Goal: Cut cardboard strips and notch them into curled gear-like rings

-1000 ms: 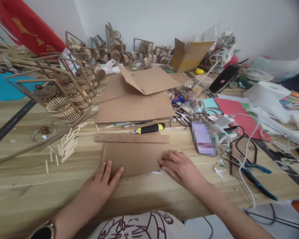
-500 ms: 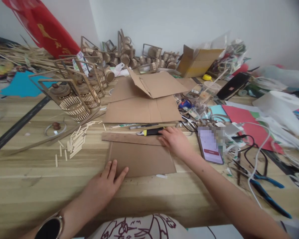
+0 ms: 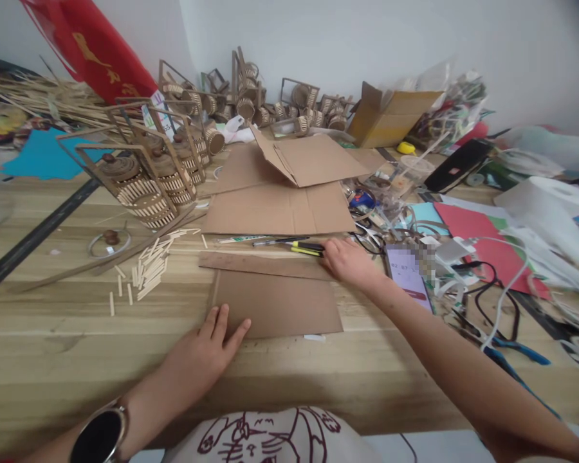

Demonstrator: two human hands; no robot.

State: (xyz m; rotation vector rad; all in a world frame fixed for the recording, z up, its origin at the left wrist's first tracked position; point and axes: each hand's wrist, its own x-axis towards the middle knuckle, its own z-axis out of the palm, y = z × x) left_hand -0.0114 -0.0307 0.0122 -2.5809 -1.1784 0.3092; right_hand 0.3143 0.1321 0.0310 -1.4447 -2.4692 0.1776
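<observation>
My left hand (image 3: 203, 354) lies flat, fingers spread, on the near left corner of a brown cardboard sheet (image 3: 280, 302). A wooden ruler (image 3: 260, 263) runs along the sheet's far edge. My right hand (image 3: 350, 260) reaches past the ruler's right end, and its fingers close round the black and yellow utility knife (image 3: 305, 247). A pen (image 3: 273, 242) and a pencil lie just beyond the knife.
A large flattened cardboard box (image 3: 284, 193) lies beyond the ruler. Bamboo cage models (image 3: 145, 183) and short sticks (image 3: 147, 267) are on the left. A phone (image 3: 408, 276), cables, blue pliers (image 3: 521, 350) and coloured paper crowd the right.
My right hand left the sheet's right edge, reached forward to the utility knife and gripped it. The left hand stayed on the sheet.
</observation>
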